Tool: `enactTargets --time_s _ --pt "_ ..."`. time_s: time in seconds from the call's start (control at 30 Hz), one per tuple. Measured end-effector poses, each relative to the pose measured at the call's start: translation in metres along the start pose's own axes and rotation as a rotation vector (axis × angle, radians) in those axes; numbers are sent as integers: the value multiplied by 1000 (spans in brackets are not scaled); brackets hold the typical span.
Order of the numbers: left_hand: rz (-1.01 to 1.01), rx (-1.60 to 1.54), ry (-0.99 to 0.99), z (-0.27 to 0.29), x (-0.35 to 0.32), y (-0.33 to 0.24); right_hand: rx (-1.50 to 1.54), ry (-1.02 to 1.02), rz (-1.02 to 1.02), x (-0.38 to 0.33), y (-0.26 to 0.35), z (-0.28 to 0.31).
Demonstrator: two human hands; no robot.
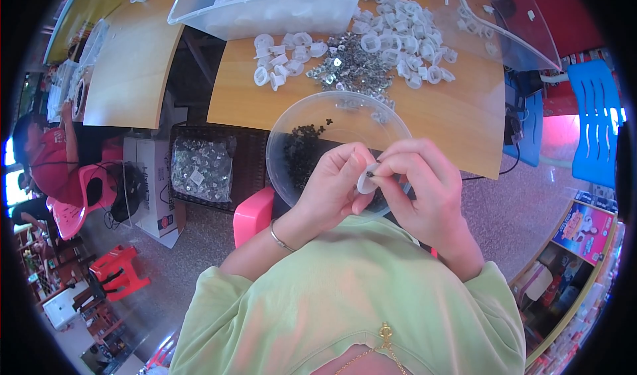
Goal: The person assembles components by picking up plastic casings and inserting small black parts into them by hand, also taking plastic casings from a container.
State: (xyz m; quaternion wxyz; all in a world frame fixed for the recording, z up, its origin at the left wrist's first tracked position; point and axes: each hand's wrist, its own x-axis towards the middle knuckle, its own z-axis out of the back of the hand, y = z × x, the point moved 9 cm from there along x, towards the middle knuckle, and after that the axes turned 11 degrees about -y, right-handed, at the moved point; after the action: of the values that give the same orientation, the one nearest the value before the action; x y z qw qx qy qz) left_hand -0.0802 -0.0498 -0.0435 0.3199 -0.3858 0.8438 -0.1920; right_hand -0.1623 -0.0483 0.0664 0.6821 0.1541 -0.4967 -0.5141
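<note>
My left hand [336, 184] is closed round the edge of a white round plastic piece [364, 182], its disc face turned toward my right hand. My right hand [424, 192] pinches a small dark part [371, 174] against the middle of that disc; its exact shape is hidden by the fingers. Both hands are above a clear round tub [273, 151], close to my chest. Many small black cross-shaped pieces [303, 146] lie in the tub's left side.
Beyond the tub, a wooden table [458, 120] bears a heap of small metal pieces [348, 70], loose white plastic pieces [408, 40] and a large translucent bin [265, 22]. A bag of metal parts [202, 166] and a pink chair [254, 216] are at left. Another person [56, 163] sits far left.
</note>
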Motion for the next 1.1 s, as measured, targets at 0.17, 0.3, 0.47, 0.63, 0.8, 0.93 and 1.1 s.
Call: enactTargets --time_s 0.17,0.3,0.47,0.63,0.8,0.93,1.1 --pt "-76 114 -25 4 1 -3 -142 -33 63 1 8 3" --pt "-29 95 -34 11 2 4 -117 27 13 1 2 -1" --pt "29 32 -146 7 2 1 164 64 -121 -3 -21 -6" --pt "56 8 -103 6 1 1 271 62 -215 -8 -31 -10" --pt "36 -4 -118 8 2 2 289 75 -229 -9 -33 -11" --pt "15 11 -125 8 2 1 299 53 -177 -8 -29 -9" --pt "22 -5 -117 8 2 0 290 44 -159 -8 -28 -9"
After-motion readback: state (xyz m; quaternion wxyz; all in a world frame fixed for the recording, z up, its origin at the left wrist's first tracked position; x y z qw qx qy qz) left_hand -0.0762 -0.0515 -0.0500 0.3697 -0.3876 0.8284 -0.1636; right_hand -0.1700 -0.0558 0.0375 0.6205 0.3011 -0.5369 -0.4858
